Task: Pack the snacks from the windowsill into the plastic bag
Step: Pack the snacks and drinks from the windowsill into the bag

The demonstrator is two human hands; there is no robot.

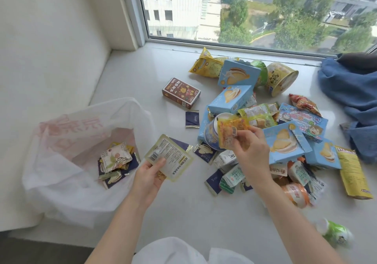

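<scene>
left hand fingers pinch a pale sachet beside the plastic bag; right hand fingers pinch an orange packet.

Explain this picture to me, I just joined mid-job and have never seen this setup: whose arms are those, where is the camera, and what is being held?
There is no machine here. The two bare arms belong to a person, and the single picture comes from a wide-angle camera on their head, looking down at a white windowsill below a window. The left hand holds a flat pale sachet, printed back up, close to the open plastic bag, which already has some small packets inside. The right hand pinches a yellow-orange packet in its fingers above the snack pile: blue boxes, cups, cartons and wrappers. A brown box lies apart from the pile, and blue cloth sits at the far right.
</scene>
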